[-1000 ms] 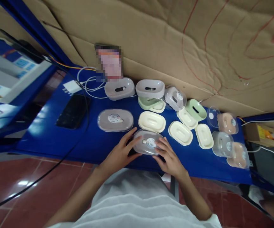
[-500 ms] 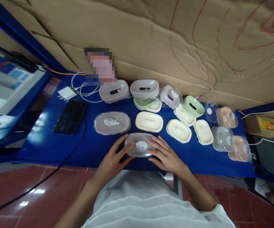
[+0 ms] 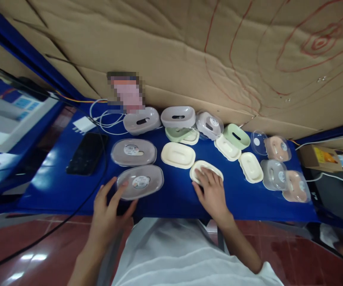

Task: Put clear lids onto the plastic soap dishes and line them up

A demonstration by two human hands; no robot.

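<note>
My left hand (image 3: 108, 206) grips the near left edge of a grey lidded soap box (image 3: 140, 181) with a round sticker, near the front of the blue table (image 3: 171, 194). My right hand (image 3: 211, 190) lies with fingers spread on a cream soap tray (image 3: 206, 170) to the right. A second grey lidded box (image 3: 133, 151) sits just behind the first. Another cream tray (image 3: 178, 154) lies between the two hands, further back.
Further back and right stand several soap boxes and trays: grey (image 3: 178, 116), green (image 3: 236, 136), cream (image 3: 250, 167), pink (image 3: 296, 186). A black phone (image 3: 88, 153) and white cables (image 3: 106, 117) lie at the left. Cardboard (image 3: 219, 59) walls the back. A small carton (image 3: 320, 157) sits at the right.
My left hand has slid the grey lidded box leftward along the front edge. My right hand left that box and moved right onto the cream tray.
</note>
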